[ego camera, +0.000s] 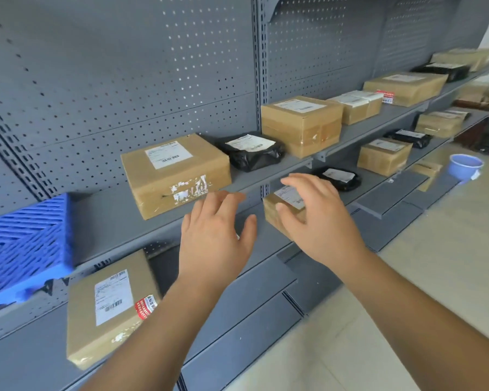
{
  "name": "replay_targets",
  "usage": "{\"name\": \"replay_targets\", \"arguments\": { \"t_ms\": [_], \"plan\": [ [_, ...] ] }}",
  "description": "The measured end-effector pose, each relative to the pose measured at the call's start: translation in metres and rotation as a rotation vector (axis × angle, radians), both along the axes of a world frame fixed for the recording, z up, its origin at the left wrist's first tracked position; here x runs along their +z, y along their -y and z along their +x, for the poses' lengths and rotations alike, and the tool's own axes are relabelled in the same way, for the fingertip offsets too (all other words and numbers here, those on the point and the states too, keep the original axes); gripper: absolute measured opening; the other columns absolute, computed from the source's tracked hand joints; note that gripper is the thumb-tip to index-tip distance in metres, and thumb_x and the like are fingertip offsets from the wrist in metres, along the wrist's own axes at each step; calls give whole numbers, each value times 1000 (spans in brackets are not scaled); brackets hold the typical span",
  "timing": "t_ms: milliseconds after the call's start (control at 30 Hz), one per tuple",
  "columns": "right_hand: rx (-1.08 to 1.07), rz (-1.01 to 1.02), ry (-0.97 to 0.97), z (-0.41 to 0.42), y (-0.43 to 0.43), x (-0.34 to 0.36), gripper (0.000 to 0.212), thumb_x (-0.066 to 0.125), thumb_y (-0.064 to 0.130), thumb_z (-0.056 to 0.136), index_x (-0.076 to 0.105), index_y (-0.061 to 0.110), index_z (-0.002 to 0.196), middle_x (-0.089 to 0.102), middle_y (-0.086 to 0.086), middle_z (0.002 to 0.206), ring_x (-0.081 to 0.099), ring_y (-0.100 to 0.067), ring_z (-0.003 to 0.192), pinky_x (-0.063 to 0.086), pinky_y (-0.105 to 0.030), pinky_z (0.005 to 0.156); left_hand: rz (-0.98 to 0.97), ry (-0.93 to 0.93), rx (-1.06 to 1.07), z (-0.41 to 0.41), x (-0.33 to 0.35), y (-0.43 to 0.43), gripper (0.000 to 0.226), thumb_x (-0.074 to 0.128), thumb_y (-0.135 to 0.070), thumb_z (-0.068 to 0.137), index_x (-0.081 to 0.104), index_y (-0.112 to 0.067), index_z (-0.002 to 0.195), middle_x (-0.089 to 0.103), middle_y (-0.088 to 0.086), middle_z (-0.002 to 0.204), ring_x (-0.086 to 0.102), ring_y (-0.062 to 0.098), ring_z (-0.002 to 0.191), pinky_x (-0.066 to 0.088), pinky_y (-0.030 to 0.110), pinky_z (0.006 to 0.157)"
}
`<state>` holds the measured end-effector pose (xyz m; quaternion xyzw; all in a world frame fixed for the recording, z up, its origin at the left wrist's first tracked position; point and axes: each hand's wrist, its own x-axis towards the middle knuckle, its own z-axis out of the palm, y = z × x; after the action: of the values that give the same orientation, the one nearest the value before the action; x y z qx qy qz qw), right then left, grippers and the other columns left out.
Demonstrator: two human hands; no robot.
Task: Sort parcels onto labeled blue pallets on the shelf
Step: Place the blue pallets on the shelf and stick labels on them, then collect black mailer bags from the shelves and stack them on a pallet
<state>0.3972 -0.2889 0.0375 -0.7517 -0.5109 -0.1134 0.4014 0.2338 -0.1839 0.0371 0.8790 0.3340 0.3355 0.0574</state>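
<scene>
Shelf unit: grey pegboard back, with two shelves running off to the right and pale floor alongside.
Upper shelf: a bare stretch lies between the blue pallet and the large box; further right, parcels stand in a row with narrow gaps.
Blue pallet: slatted, at the left end of the upper shelf, with a white label at its front edge.
Large box: on the upper shelf near the front edge, label up, with a black bag touching its right side.
Left hand: fingers spread, grasping nothing, held in front of the upper shelf's edge.
Right hand: released and spread, in front of the small box on the lower shelf; whether they touch cannot be told.
Blue bowl: on the floor well to the right; its contents are not visible.
</scene>
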Motion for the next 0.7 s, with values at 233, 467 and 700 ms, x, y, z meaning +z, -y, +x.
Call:
{"name": "replay_targets", "arguments": {
  "t_ms": [233,467,700],
  "plan": [
    [-34,-29,-87,52,0,-1,38,63,30,96,59,18,132,59,5,135,48,-18,125,42,-41,106,-58,12,-65,72,0,-4,34,64,-36,94,64,-25,125,61,-3,121,56,26,111,43,40,93],
    [-22,-83,-168,104,-52,-1,43,55,35,97,56,22,138,55,9,139,46,-14,128,43,-38,105,-167,88,-105,140,-6,-53,38,58,-27,100,56,-20,137,59,1,132,52,25,117,42,39,100],
    [7,-84,-193,156,-123,14,40,54,35,101,55,23,139,56,10,139,48,-12,131,42,-32,106,-250,188,-88,197,3,-119,37,55,-29,100,55,-21,136,58,-2,131,48,23,120,43,39,100]
  ]
}}
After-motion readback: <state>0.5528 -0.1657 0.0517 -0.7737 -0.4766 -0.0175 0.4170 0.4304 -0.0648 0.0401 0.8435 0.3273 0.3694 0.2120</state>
